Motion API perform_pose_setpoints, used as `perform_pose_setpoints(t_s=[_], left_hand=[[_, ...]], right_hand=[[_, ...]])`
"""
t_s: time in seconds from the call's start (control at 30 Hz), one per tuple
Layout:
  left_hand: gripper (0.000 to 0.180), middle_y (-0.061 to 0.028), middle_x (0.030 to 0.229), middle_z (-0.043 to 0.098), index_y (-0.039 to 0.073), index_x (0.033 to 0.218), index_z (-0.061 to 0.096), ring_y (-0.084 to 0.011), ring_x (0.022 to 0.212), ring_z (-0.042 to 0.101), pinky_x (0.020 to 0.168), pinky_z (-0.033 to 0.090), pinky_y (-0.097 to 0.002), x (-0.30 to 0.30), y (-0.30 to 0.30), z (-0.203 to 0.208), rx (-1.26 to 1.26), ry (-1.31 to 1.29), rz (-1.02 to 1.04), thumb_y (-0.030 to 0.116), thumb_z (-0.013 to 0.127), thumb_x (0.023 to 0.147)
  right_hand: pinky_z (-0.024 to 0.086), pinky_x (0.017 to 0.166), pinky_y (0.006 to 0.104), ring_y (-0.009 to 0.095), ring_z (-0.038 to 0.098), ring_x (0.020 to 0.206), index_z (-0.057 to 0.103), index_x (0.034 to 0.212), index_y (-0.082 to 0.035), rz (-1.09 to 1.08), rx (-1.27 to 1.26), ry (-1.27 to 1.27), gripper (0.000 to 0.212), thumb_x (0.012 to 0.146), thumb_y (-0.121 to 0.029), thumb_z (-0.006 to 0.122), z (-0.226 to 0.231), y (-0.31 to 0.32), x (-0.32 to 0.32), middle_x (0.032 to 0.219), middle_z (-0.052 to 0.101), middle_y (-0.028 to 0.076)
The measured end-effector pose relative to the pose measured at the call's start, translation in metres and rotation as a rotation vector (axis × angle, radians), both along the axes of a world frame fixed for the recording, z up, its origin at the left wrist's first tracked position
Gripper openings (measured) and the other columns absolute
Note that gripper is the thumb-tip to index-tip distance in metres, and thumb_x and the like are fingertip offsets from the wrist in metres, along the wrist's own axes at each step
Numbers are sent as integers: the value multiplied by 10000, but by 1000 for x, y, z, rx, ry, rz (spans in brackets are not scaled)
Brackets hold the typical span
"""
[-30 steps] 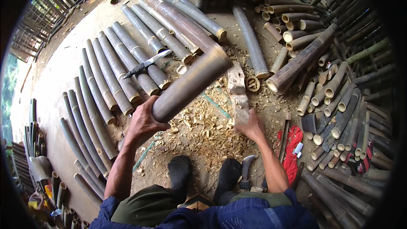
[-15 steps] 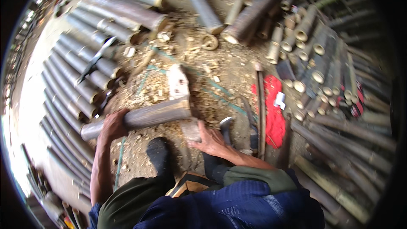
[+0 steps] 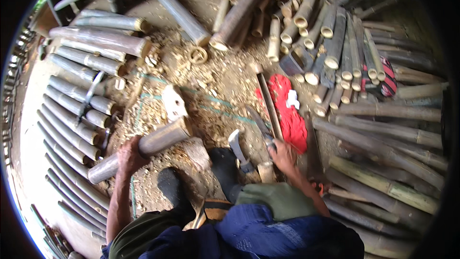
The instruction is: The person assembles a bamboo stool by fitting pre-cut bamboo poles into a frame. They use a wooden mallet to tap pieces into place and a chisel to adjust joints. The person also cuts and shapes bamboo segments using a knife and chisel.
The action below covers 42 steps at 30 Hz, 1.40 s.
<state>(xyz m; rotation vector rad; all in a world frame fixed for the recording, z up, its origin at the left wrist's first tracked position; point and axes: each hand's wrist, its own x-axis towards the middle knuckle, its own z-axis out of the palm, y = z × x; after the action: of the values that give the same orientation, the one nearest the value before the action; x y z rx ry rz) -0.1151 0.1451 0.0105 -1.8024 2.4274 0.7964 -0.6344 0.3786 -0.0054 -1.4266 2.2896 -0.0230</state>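
My left hand [image 3: 132, 155] is closed round a thick dark bamboo section [image 3: 160, 140], which slants up to the right. Its far end rests across a pale, notched wooden block [image 3: 173, 103] on the ground. Off to the right, my right hand [image 3: 283, 157] has its fingers round the handle of a dark, narrow-bladed hand tool [image 3: 258, 121]; whether knife or saw I cannot tell. Between my right foot and that hand lies a hatchet-like tool [image 3: 235, 144] with a shiny blade. A long split wooden strip [image 3: 269, 103] lies beside the dark blade.
Bamboo sections [image 3: 72, 115] lie in a row at left. Stacked bamboo pieces [image 3: 330, 33] and longer poles [image 3: 378, 139] fill the right. A red cloth [image 3: 287, 115] with a white scrap lies right of the strip. Wood chips [image 3: 206, 86] cover the ground around a cut bamboo ring [image 3: 197, 55].
My right hand has left the wooden block and moved right to the dark-bladed tool's handle. The bamboo's right end now tilts higher, still in my left hand. The view has shifted right.
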Motion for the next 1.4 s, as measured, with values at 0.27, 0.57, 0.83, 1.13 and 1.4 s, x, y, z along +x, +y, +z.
perform_pose_setpoints(t_s=[0.27,0.57,0.83,1.13,1.4], left_hand=[[554,-134,1013,751,132,1087,706,-354,980,731,888,584,-489,-1,-16,9,49,-47,-121,244,904,581],[544,-142,1001,738,111,1070,679,-369,978,727,871,576,-504,12,-8,2,31,66,-112,270,901,599],[843,-114,1163,713,112,1339,597,-342,1115,674,975,555,-457,21,-7,-10,-23,23,-133,252,932,578],[590,-98,955,745,135,1108,687,-345,957,729,843,564,-485,10,-28,-2,231,43,-170,205,900,561],[509,-106,910,738,125,1052,685,-336,894,736,809,569,-490,-3,-32,-11,142,74,-189,248,893,604]], right_hand=[[541,891,525,416,645,1134,500,1297,-37,26,21,218,699,786,-295,900,-29,-3,11,1189,611,197],[535,924,547,446,641,1125,516,1244,-32,155,164,143,677,719,-234,893,-14,-27,1,1194,593,213],[483,625,358,179,620,702,699,1003,3,-103,-34,-568,247,820,-141,616,12,-57,-7,780,652,60],[639,577,394,261,702,718,327,1442,-99,-326,135,-1676,555,947,-109,578,73,-153,148,981,634,184],[579,737,480,439,728,870,486,1431,42,521,-224,-470,483,1019,-135,663,47,-164,150,1043,695,266]])
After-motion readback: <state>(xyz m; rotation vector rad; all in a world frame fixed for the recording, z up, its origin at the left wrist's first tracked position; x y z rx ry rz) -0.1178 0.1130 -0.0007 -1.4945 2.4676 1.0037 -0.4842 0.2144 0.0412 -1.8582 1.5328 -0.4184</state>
